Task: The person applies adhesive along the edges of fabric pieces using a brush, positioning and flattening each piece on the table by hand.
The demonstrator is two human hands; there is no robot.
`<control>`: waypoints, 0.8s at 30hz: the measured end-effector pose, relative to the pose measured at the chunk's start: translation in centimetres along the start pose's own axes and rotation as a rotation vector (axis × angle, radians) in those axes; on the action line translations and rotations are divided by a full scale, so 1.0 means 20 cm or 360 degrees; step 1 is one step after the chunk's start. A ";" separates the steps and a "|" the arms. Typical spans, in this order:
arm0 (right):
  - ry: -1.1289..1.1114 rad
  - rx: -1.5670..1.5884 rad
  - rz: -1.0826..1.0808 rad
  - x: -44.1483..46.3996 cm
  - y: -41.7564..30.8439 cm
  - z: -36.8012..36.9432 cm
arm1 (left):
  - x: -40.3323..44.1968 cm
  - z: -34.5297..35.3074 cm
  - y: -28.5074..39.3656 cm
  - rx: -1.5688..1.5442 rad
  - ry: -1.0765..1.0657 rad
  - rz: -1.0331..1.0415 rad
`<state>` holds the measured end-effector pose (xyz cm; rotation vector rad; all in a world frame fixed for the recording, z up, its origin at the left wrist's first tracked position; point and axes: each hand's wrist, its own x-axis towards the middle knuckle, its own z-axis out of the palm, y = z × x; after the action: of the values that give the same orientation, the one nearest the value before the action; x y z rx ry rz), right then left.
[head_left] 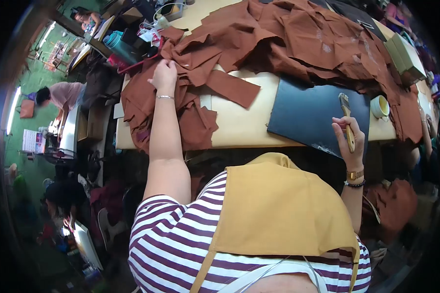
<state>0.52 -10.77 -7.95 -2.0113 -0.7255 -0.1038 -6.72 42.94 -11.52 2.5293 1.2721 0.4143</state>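
My left hand reaches into a heap of reddish-brown leather pieces at the table's left end. Its fingers are closed at the edge of a piece, with the fingertips partly hidden. My right hand is wrapped around the wooden handle of a flat paintbrush, bristles pointing up and away. Below the brush lies a dark flat board. A light mug with yellowish contents stands right of the board. One rectangular leather strip lies between the heap and the board.
A large crumpled brown leather sheet spreads over the back of the pale table. At the right is a cardboard box. A teal bottle stands behind the heap. Other people work at tables on the left.
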 end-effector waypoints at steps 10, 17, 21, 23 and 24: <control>0.0298 -0.0124 0.0011 -0.14 0.04 -0.09 | -0.47 0.08 0.97 -0.1253 -0.0225 0.1771; 0.0238 -0.0362 -0.0477 -0.12 0.02 -0.09 | -1.05 0.23 1.13 -0.0896 -0.0801 0.2366; 0.0018 -0.0611 -0.0685 -0.04 0.04 -0.02 | -1.15 0.17 1.06 -0.0834 -0.0616 0.2450; -0.0134 -0.0723 -0.0656 -0.02 0.13 0.04 | -1.18 0.17 0.99 -0.1003 -0.0617 0.2310; -0.0088 -0.0705 -0.0580 -0.02 0.20 0.08 | -1.19 0.18 0.96 -0.1086 -0.0616 0.2235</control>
<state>1.88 -11.15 -11.93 -2.2785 -1.1811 -0.4577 -4.99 12.30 -10.69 2.2431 -0.8106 0.4407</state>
